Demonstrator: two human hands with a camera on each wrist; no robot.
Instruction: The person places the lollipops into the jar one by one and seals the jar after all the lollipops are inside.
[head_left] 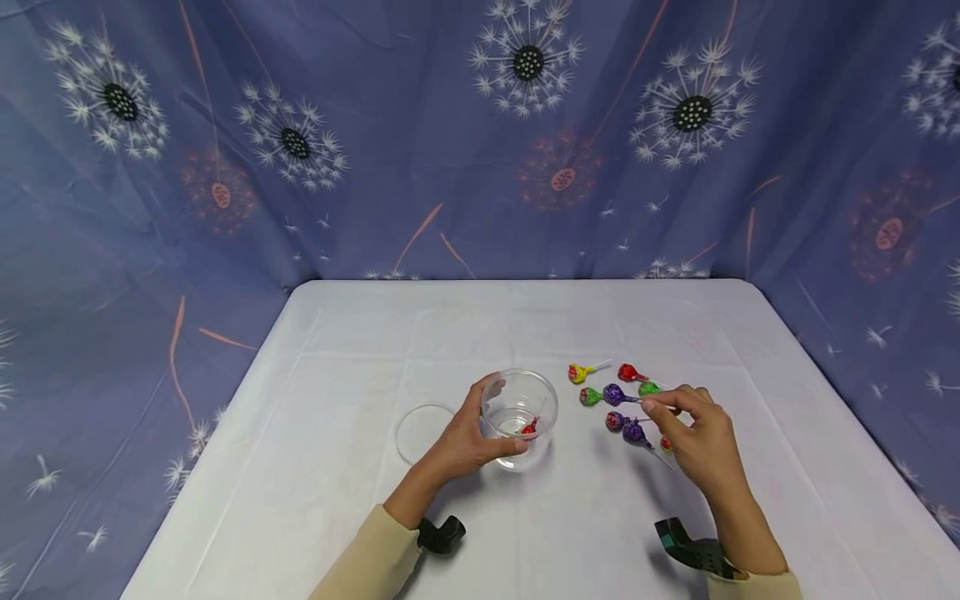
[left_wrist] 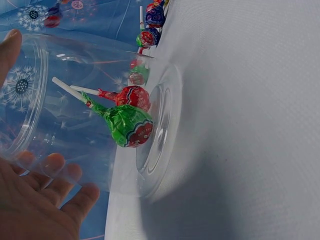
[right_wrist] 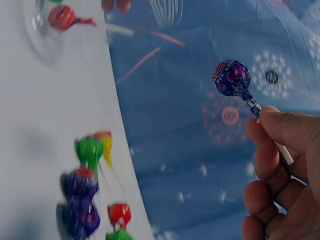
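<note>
My left hand (head_left: 468, 440) grips a clear plastic cup (head_left: 554, 412) round its side, thumb in front and fingers behind. Inside the cup lie a red lollipop (left_wrist: 134, 96) and a green lollipop (left_wrist: 127, 125), their white sticks pointing toward the rim. To the right of the cup, my right hand (head_left: 701, 442) pinches a purple lollipop (right_wrist: 232, 78) by its stick between thumb and forefinger. Its wrapped head points away from the fingers, raised above the table in the right wrist view. The other fingers of that hand are curled.
Several wrapped lollipops lie right of the cup, among them a yellow one (head_left: 577, 373), a red one (head_left: 627, 372) and a purple one (head_left: 633, 431). A clear round lid (head_left: 397, 432) rests left of the cup on the white-covered table (head_left: 300, 467). A patterned curtain (head_left: 420, 142) stands behind.
</note>
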